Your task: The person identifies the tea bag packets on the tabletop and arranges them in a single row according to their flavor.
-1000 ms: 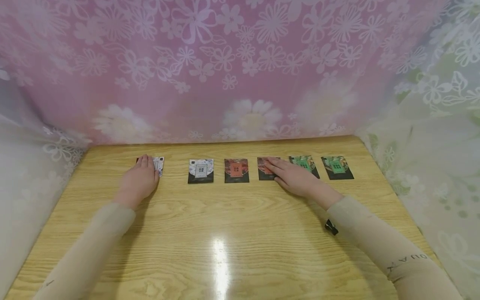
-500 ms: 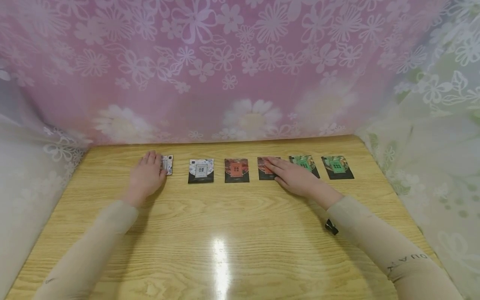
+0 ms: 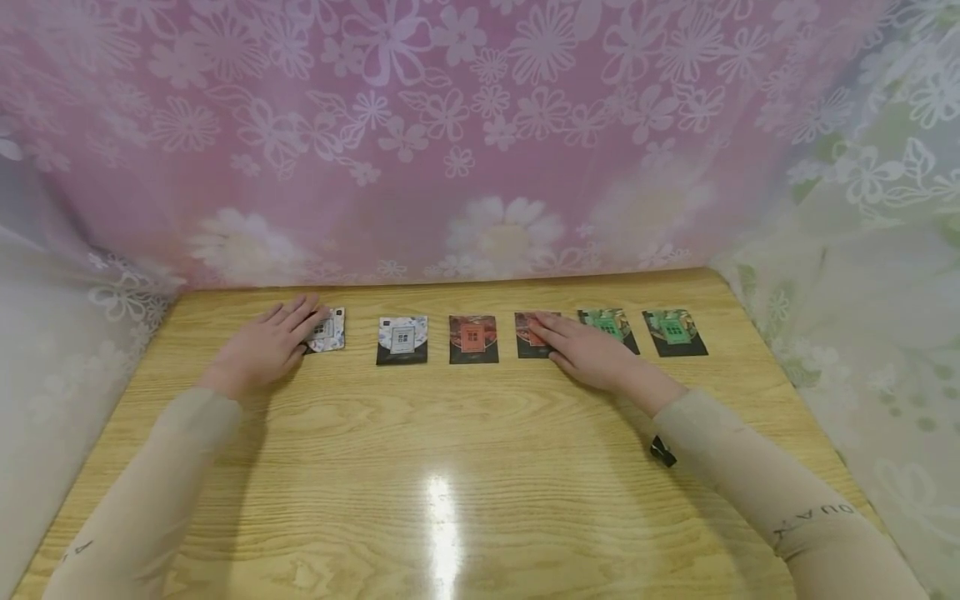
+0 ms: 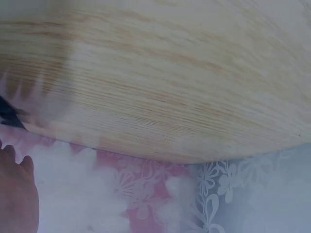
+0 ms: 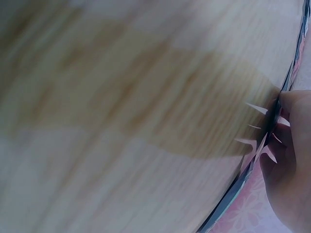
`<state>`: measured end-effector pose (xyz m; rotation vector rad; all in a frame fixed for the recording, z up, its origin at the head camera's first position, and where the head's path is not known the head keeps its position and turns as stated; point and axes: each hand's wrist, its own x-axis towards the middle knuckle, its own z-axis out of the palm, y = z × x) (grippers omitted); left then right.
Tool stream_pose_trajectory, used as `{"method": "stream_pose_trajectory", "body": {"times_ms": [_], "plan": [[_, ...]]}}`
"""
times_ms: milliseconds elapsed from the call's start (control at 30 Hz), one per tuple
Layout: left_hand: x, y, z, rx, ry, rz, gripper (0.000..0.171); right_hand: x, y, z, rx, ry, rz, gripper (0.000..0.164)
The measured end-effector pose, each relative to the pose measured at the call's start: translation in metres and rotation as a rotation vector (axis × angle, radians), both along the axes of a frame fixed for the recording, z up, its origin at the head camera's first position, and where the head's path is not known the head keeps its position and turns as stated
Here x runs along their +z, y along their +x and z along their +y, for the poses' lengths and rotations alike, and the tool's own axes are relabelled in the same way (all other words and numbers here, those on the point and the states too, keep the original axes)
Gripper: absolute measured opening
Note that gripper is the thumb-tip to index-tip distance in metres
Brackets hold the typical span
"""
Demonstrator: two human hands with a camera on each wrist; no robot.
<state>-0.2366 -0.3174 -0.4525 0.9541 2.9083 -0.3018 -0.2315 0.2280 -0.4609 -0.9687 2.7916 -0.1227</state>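
Observation:
In the head view a row of flat sachets lies along the back of the wooden table. The leftmost, a white-and-black sachet [image 3: 330, 331], is partly covered by my left hand [image 3: 262, 346], whose straight fingers rest on its left side. My right hand [image 3: 588, 350] lies with extended fingers over a red-and-black sachet [image 3: 534, 343], and its back hides part of a green-and-black sachet [image 3: 603, 323]. Between the hands sit another white sachet [image 3: 402, 342] and another red sachet [image 3: 473, 340]. The right wrist view has the right hand [image 5: 291, 160] down at the sachets.
A second green sachet [image 3: 676, 332] ends the row at the right. Beside the right sleeve lies a small black object [image 3: 662, 452]. The wooden table [image 3: 360, 483] meets a pink floral curtain [image 3: 420, 192] at the back, with pale floral cloth [image 3: 885, 358] at the sides.
The leftmost white sachet has slid right, closer to its twin. My left hand moved right with it, then shifted back left and turned, uncovering more of it. My right hand stays put.

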Motion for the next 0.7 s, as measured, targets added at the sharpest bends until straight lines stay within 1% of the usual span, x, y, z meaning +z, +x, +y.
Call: {"method": "stream_pose_trajectory", "body": {"times_ms": [100, 233, 467, 567, 700], "plan": [[0.0, 0.002, 0.0, -0.019, -0.015, 0.003, 0.065, 0.0, 0.0, 0.0, 0.002, 0.0, 0.003, 0.06], [0.0, 0.004, 0.004, -0.023, -0.006, -0.027, 0.065, 0.0, -0.001, 0.0, 0.003, 0.0, 0.002, 0.06], [-0.005, 0.002, 0.011, 0.011, 0.039, -0.083, 0.065, 0.0, -0.001, 0.001, 0.007, -0.002, -0.001, 0.06], [-0.008, 0.001, 0.013, 0.023, 0.072, -0.106, 0.066, 0.0, -0.001, 0.0, 0.005, -0.005, -0.004, 0.06], [-0.011, 0.0, 0.017, 0.064, 0.145, -0.164, 0.066, 0.0, -0.001, 0.0, 0.004, 0.001, -0.004, 0.06]]}}
